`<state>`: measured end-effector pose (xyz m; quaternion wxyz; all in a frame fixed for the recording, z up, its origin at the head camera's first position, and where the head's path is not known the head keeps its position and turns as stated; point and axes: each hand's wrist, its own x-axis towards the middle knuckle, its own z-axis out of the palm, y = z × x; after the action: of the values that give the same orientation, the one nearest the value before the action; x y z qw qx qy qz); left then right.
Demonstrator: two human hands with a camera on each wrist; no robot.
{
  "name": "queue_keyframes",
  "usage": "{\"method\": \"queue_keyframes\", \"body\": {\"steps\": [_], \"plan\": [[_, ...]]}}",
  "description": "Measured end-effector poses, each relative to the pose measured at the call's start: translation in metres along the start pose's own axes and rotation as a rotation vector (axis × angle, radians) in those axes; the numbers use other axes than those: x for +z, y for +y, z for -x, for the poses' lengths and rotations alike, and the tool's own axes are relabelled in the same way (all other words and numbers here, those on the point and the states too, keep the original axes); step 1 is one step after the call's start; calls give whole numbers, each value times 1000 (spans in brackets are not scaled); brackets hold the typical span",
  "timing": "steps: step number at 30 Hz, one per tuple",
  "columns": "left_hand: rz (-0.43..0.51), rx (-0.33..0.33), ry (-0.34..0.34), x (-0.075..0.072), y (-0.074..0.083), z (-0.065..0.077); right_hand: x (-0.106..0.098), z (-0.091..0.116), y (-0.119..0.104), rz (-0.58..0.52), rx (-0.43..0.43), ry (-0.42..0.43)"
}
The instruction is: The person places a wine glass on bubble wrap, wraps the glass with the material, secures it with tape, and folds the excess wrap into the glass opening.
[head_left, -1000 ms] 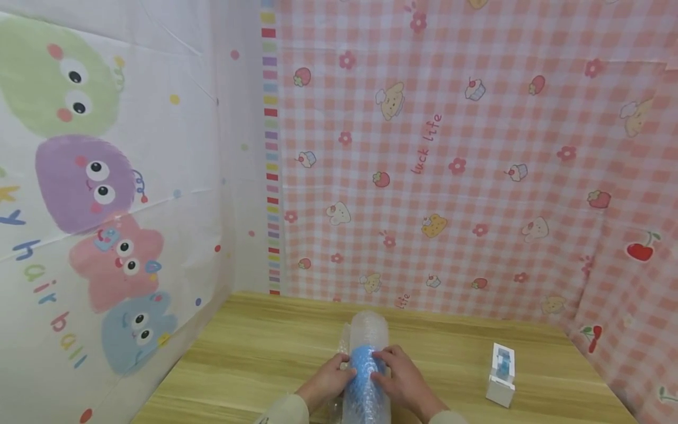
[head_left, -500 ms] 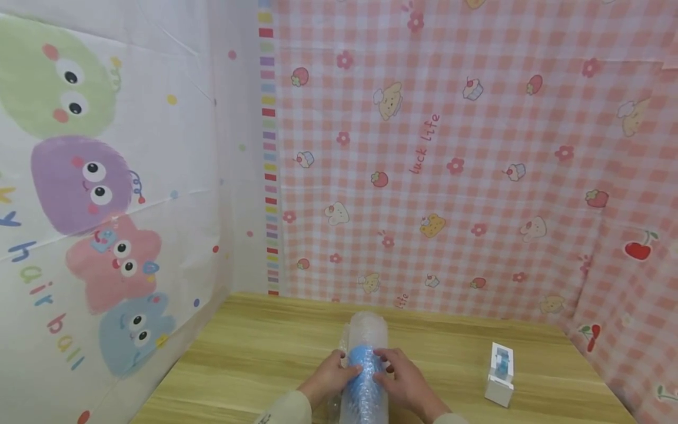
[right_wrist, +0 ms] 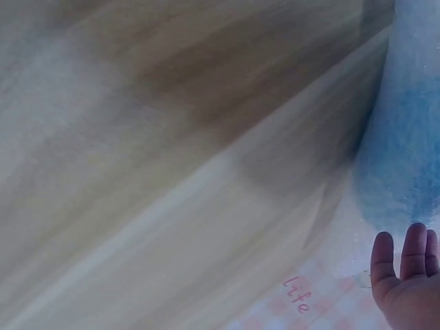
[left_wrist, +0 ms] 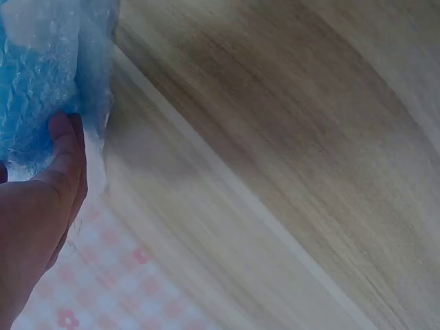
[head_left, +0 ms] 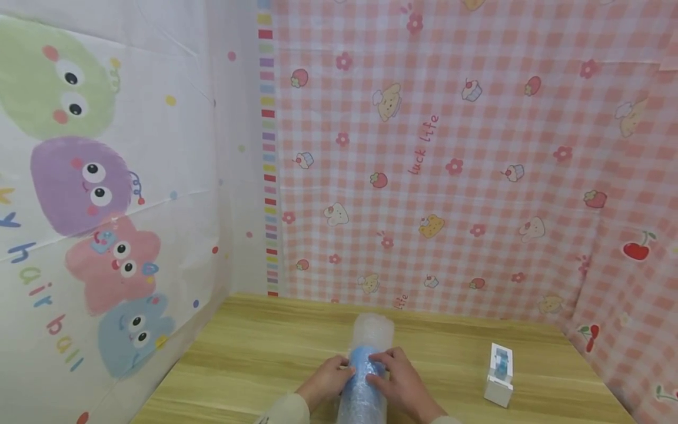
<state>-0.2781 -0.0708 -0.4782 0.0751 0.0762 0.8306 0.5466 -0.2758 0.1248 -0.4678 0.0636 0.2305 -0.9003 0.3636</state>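
Both hands are working this one together: the left hand (head_left: pixel 324 378) and the right hand (head_left: pixel 405 380) are gripping opposite sides of the blue roll (head_left: pixel 362 360), which is lying inside clear bubble wrap (head_left: pixel 374 330) on the worktop (head_left: pixel 254 353). Matching pressure would likely be keeping that wrap snug, while a white box (head_left: pixel 499 392) is sitting well apart, something blue (head_left: pixel 503 362) showing inside.

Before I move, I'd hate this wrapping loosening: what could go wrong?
The clear plastic bubble wrap could loosen if the left fingers and right fingers ease off.
Rounded, it might roll on the yellow-brown wooden table.
The blue cylindrical item could slide toward the far end, where wrap extends beyond it.
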Motion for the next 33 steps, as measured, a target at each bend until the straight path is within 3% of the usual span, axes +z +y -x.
{"method": "queue_keyframes", "body": {"steps": [4,7,17,20,26,33], "plan": [[-19,9,21,2,-1,2,-1,-2,-1,59,-55,0],[-24,6,36,3,-1,3,-2,-3,2,45,-74,-3],[-8,21,45,5,-1,0,-4,-1,4,-46,60,-56],[-27,28,47,3,-2,0,-5,1,4,-52,57,-68],[-14,-40,25,1,-1,0,-3,4,8,-106,79,-41],[56,-26,4,3,-6,0,-4,4,9,-75,63,-37]]}}
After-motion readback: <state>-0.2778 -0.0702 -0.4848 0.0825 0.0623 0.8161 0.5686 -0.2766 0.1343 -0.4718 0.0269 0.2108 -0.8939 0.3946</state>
